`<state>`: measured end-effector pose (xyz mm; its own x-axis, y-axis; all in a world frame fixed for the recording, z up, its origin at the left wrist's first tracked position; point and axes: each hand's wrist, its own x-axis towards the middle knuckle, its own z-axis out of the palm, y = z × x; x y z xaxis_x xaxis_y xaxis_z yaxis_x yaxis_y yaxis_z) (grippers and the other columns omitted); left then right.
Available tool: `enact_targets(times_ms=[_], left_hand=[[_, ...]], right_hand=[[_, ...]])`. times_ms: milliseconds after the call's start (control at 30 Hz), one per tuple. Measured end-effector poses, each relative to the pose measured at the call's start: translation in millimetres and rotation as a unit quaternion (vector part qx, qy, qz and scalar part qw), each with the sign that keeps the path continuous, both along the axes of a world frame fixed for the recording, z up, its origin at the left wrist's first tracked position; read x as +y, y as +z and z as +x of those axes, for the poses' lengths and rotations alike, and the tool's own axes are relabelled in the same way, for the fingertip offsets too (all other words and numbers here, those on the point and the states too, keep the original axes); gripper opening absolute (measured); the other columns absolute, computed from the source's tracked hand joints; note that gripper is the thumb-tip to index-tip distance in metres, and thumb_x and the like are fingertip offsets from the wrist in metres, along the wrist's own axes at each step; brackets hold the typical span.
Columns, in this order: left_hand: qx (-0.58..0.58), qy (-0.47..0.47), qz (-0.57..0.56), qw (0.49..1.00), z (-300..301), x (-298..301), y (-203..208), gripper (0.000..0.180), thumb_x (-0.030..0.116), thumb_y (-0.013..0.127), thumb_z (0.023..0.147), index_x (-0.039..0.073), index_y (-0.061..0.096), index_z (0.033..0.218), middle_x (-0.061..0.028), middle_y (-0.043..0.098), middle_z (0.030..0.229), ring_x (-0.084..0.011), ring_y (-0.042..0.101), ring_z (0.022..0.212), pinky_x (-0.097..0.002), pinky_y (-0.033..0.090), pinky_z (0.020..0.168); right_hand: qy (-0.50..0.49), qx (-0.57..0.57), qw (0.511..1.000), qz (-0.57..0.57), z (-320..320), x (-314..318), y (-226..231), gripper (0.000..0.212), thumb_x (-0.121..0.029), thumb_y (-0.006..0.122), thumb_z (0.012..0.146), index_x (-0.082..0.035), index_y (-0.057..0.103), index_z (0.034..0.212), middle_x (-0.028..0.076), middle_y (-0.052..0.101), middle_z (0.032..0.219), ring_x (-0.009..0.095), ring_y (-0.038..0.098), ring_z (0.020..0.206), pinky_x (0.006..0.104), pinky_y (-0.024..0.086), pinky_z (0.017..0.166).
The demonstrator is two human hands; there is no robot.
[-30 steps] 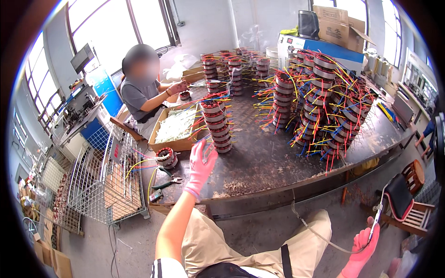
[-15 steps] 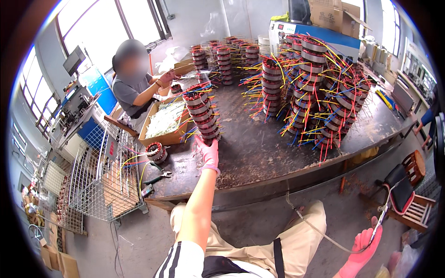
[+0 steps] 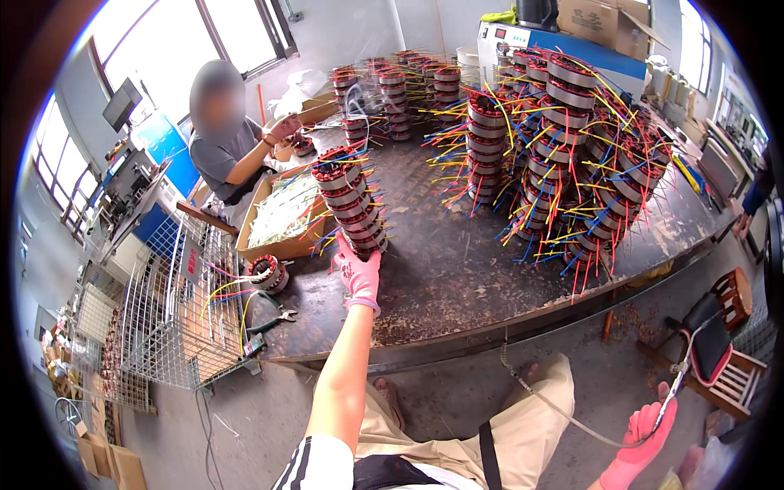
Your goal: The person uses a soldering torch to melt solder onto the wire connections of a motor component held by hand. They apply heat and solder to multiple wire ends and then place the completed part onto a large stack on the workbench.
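My left hand (image 3: 359, 276), in a pink glove, is closed around the lower end of a leaning stack of motor stators (image 3: 347, 196). These are grey rings with red windings and red, blue and yellow leads; the palm side of the grip is hidden. At the lower right, away from the table, my pink-gloved right hand (image 3: 645, 437) is closed on a slender pen-like tool (image 3: 671, 400) with a pale cord (image 3: 563, 411) trailing from it. Left of the held stack lie a single stator (image 3: 269, 273) and pliers (image 3: 273, 320) with dark handles.
More stator stacks (image 3: 563, 131) stand at the right and back of the dark worktable (image 3: 441, 278). A carton of pale strips (image 3: 282, 214) sits at the left edge, near a seated co-worker (image 3: 224, 155) handling a stator. Wire cages (image 3: 175, 318) flank the table; a chair (image 3: 706, 347) stands right.
My view has shifted slightly nearer the table. The held stack appears a little further left at its top; my left hand stays at its base. My right hand still holds the tool.
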<state>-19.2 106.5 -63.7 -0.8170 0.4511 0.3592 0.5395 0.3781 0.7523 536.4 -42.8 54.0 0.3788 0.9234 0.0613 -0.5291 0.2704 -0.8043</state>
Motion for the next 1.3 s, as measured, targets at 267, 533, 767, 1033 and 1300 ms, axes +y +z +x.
enact_targets(times_ms=[267,533,767,1033,1300], left_hand=[[-0.004,0.008,0.114,0.993,13,39,-25,0.114,0.030,0.083,0.068,-0.002,0.010,0.149,-0.0311,0.021,0.145,-0.0404,0.031,0.132,-0.0430,0.029,0.110],[0.107,0.162,-0.004,0.981,2,55,-46,0.113,0.046,0.082,0.067,0.000,0.017,0.148,-0.0229,0.033,0.144,-0.0358,0.039,0.130,-0.0425,0.036,0.107],[0.081,0.061,0.053,0.993,3,51,-30,0.112,0.038,0.084,0.067,-0.003,0.017,0.147,-0.0239,0.033,0.146,-0.0349,0.039,0.131,-0.0424,0.034,0.110],[0.000,-0.105,0.223,0.969,-4,47,-25,0.109,0.011,0.086,0.064,-0.001,0.016,0.148,-0.0211,0.042,0.138,-0.0311,0.047,0.122,-0.0405,0.038,0.105],[-0.035,-0.178,0.199,0.963,-40,40,-35,0.114,0.013,0.086,0.064,-0.002,0.011,0.149,-0.0186,0.030,0.148,-0.0276,0.035,0.134,-0.0370,0.028,0.112]], right_hand=[[0.038,0.029,0.997,0.056,-1,6,10,0.044,-0.029,0.038,0.103,0.011,0.049,0.119,-0.007,0.024,0.048,0.003,0.018,0.040,0.0214,0.015,0.040],[-0.043,0.000,0.998,-0.040,0,5,19,0.045,-0.029,0.043,0.101,0.013,0.051,0.111,-0.006,0.028,0.048,0.005,0.023,0.042,0.0224,0.019,0.043],[-0.078,-0.006,0.996,-0.052,21,5,13,0.044,-0.030,0.045,0.101,0.012,0.053,0.110,-0.007,0.027,0.049,0.004,0.022,0.043,0.0222,0.019,0.043],[-0.046,0.017,0.999,-0.011,26,16,-10,0.045,-0.031,0.041,0.102,0.011,0.053,0.112,-0.007,0.024,0.047,0.004,0.018,0.041,0.0233,0.016,0.042],[-0.060,0.016,0.998,-0.008,18,17,-5,0.043,-0.029,0.041,0.102,0.010,0.050,0.118,-0.009,0.022,0.048,0.002,0.014,0.040,0.0223,0.012,0.041]])
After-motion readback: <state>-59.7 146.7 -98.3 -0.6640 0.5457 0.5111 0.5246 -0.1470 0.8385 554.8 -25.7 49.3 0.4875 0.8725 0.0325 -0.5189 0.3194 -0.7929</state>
